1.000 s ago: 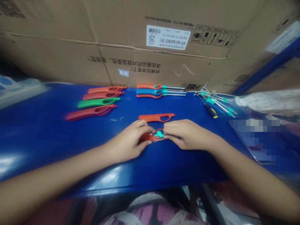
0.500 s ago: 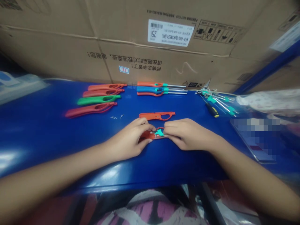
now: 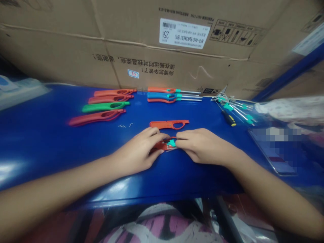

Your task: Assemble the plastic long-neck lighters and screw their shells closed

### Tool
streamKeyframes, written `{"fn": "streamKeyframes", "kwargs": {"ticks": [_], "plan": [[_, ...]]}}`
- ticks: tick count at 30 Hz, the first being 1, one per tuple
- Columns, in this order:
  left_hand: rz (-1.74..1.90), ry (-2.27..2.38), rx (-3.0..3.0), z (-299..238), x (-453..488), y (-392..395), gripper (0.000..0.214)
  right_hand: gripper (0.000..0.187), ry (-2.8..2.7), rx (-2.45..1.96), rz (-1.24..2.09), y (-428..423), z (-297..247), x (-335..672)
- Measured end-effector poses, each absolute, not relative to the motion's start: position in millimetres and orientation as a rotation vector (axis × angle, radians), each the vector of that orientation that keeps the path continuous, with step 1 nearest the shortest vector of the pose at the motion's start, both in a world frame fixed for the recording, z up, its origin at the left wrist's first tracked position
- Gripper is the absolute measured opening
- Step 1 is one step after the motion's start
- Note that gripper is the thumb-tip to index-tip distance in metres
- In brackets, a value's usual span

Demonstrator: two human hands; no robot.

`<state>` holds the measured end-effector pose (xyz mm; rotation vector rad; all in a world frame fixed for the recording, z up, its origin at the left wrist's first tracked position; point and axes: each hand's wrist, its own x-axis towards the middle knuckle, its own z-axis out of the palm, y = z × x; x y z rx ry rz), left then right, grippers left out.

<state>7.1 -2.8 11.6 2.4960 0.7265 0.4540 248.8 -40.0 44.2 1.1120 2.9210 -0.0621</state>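
Midway along the bench (image 3: pixel 121 189), right in front of us, an orange shell (image 3: pixel 161 146) lies between our left hand (image 3: pixel 141 148) and right hand (image 3: pixel 199 145), long axis running left to right. Our left grips its left end; our right bunches its fingers at the other, by the teal piece (image 3: pixel 171 143) (what they pinch, we cannot tell). Just beyond, roughly parallel, lies a second orange half (image 3: pixel 164 124), nearer our left.

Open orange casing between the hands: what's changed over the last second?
Slight shift only: the left hand has its fingertips a bit further right, closer to the right hand, over the orange casing and teal piece. No release shows. The loose casing half and screwdriver stayed put.
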Motion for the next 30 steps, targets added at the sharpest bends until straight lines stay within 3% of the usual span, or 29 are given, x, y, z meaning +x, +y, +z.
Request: {"fn": "streamKeyframes", "kwargs": {"ticks": [12,21,30], "plan": [[0.288,0.641,2.902,17,5,-7,0.043,0.016,2.899,1.313,0.003,-52,47,241],[0.292,0.628,2.88,17,5,-7,0.035,0.013,2.937,1.137,-0.216,-48,40,242],[0.214,0.631,2.959,20,4,-8,0.048,0.01,2.958,1.432,-0.524,-39,40,250]]}}
